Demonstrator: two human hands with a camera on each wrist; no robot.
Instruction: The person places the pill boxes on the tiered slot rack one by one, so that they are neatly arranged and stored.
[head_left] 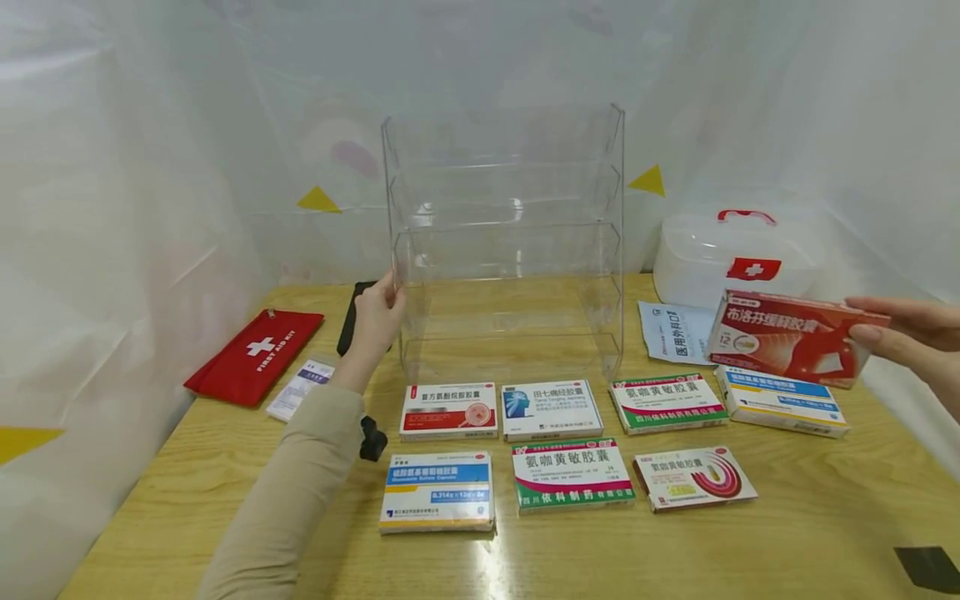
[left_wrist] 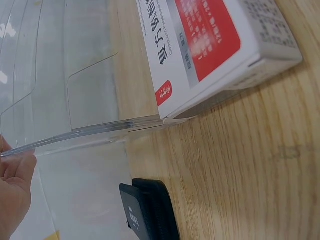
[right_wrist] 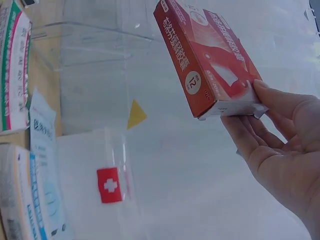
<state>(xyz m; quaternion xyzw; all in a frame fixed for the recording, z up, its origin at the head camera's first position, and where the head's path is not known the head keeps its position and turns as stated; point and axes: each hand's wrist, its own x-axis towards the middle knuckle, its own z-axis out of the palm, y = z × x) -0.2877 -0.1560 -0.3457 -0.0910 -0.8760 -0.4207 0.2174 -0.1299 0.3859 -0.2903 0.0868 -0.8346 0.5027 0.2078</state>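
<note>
My left hand (head_left: 377, 321) pinches the left side edge of a clear plastic tiered rack (head_left: 510, 242); in the left wrist view its fingers (left_wrist: 22, 167) lie at the panel's edge. Held up at the right by my right hand (head_left: 911, 333) is a red medicine box (head_left: 787, 337), gripped at one end between thumb and fingers. The right wrist view shows this red box (right_wrist: 215, 60) tilted, its printed faces turned to the camera. Close in front of the rack lies a white-and-red medicine box (head_left: 448, 411), beside a white-and-blue one (head_left: 552, 410).
More medicine boxes lie in two rows, among them green-and-white ones (head_left: 573, 473) and a blue-and-white one (head_left: 437, 492). A red first aid pouch (head_left: 255, 354) and black case (head_left: 352, 321) are left; a mask packet (head_left: 675, 332) and white lidded box (head_left: 735, 258) stand right.
</note>
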